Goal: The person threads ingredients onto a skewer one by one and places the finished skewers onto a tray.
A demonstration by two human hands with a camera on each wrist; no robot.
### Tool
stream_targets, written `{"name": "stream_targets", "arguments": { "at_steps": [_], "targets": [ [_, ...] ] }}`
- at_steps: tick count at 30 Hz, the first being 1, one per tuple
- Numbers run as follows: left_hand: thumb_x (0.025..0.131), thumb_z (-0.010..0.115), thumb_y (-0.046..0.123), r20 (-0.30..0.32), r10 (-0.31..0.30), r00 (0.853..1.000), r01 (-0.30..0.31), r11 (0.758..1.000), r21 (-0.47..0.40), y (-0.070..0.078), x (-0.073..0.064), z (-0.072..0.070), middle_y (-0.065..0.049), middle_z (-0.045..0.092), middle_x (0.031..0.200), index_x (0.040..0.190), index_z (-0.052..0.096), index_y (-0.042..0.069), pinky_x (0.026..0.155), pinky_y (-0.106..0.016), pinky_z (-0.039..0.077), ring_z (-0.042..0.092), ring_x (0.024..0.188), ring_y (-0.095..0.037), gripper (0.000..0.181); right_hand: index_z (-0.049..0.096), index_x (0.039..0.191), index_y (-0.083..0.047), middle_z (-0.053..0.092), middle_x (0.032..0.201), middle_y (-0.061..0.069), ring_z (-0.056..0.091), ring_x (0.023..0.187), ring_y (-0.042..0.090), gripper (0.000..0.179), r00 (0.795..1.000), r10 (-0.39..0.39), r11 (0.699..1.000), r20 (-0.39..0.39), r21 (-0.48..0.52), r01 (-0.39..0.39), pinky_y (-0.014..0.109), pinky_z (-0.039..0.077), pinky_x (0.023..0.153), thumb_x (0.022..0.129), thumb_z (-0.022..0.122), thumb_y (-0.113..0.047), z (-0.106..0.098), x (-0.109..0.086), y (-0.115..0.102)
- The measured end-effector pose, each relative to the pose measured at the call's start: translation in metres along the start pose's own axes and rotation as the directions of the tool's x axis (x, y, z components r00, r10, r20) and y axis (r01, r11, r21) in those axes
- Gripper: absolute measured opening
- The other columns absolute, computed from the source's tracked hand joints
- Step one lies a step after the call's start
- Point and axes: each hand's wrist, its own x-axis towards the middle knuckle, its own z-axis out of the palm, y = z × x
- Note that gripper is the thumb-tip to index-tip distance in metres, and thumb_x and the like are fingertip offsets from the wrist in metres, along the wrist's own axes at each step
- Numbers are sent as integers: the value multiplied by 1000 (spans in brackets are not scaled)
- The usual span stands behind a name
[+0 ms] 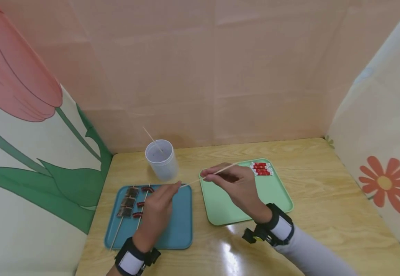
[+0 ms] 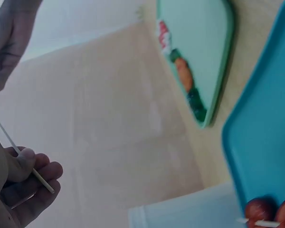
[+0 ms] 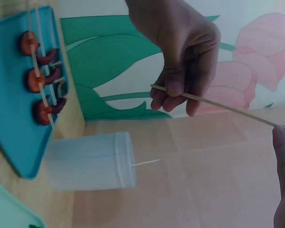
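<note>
Held up over the table is a thin wooden skewer [image 1: 194,181], bare along its visible length. My left hand [image 1: 156,209] pinches it near one end, thumb against fingers, as the left wrist view shows. Further along, my right hand [image 1: 239,188] pinches it between thumb and fingertips. Below the left hand, the blue tray [image 1: 181,226] bears loaded skewers: one with dark brown square pieces [image 1: 125,207], one with dark red curved pieces [image 1: 138,215]. Round reddish pieces [image 3: 35,80] on another skewer appear in the right wrist view; the left hand hides them from the head view.
Behind the blue tray stands a translucent plastic cup [image 1: 163,168] with a skewer [image 1: 148,134] leaning in it. The green tray [image 1: 217,212] at right holds red-and-white pieces [image 1: 263,169] and an orange-and-green item [image 2: 184,75]. Printed sheets [image 1: 220,76] enclose the wooden table [image 1: 310,184].
</note>
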Motion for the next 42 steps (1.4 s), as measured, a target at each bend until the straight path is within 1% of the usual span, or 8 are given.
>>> {"name": "stream_targets", "arguments": {
  "at_steps": [6, 8, 13, 17, 23, 34, 39, 42],
  "targets": [
    [75, 61, -26, 48, 5, 999, -6, 1000, 8, 1, -10, 1, -8, 74, 97, 108, 75, 4, 71, -32, 61, 73, 86, -21, 47, 70, 122, 7, 74, 116, 23, 76, 104, 25, 37, 978, 203, 952, 54, -245, -185, 36, 63, 84, 86, 70, 14, -27, -17, 10],
    [75, 60, -26, 14, 6, 1000, -6, 1000, 5, -1, -12, 2, -8, 74, 94, 104, 74, 4, 70, -33, 61, 73, 84, -22, 44, 68, 128, 0, 74, 120, 19, 75, 105, 25, 41, 943, 333, 828, 2, -480, -291, 35, 63, 84, 88, 74, 4, -46, -20, 21],
    [77, 59, -28, -49, -6, 999, 5, 1000, -20, -8, -19, 4, -8, 73, 88, 100, 74, 3, 66, -32, 60, 72, 79, -22, 41, 69, 125, -3, 73, 117, 17, 72, 104, 33, 36, 850, 493, 391, -184, -826, -405, 46, 61, 85, 90, 76, -6, -110, -29, 70],
    [78, 62, -27, -61, -40, 997, 38, 999, -32, -9, -24, 4, -8, 72, 83, 96, 74, 3, 63, -30, 60, 72, 74, -20, 37, 71, 117, 3, 72, 114, 22, 70, 103, 40, 32, 821, 557, 237, -122, -925, -298, 52, 59, 84, 86, 76, 3, -150, -42, 107],
    [78, 68, -25, -29, -77, 997, 78, 997, 11, -6, -29, 4, -7, 72, 83, 96, 74, 3, 63, -26, 60, 74, 76, -17, 34, 75, 105, 4, 72, 103, 19, 69, 97, 37, 28, 801, 592, 223, 92, -973, -52, 46, 59, 83, 78, 79, 11, -175, -64, 145],
    [74, 68, -29, -27, -84, 996, 84, 996, 10, -3, -30, 3, -8, 72, 85, 96, 74, 2, 65, -20, 59, 74, 78, -15, 39, 77, 97, 1, 71, 92, 15, 68, 90, 31, 19, 794, 604, 170, 72, -985, -39, 42, 59, 78, 79, 81, 6, -185, -75, 156],
    [77, 69, -26, -20, -94, 995, 94, 996, 7, -2, -26, 1, -8, 71, 83, 95, 74, 1, 66, -20, 59, 74, 77, -15, 33, 72, 106, 5, 68, 95, 17, 65, 91, 35, 19, 841, 536, 127, 75, -992, 7, 42, 59, 79, 87, 74, 4, -177, -63, 146],
    [79, 70, -24, -23, -101, 995, 101, 995, 10, -2, -24, 0, -8, 71, 82, 93, 74, 1, 65, -22, 60, 74, 77, -15, 29, 68, 117, 7, 68, 103, 20, 66, 96, 37, 24, 885, 466, 199, 17, -976, -86, 45, 60, 83, 94, 69, 0, -166, -44, 131]
  ]
}}
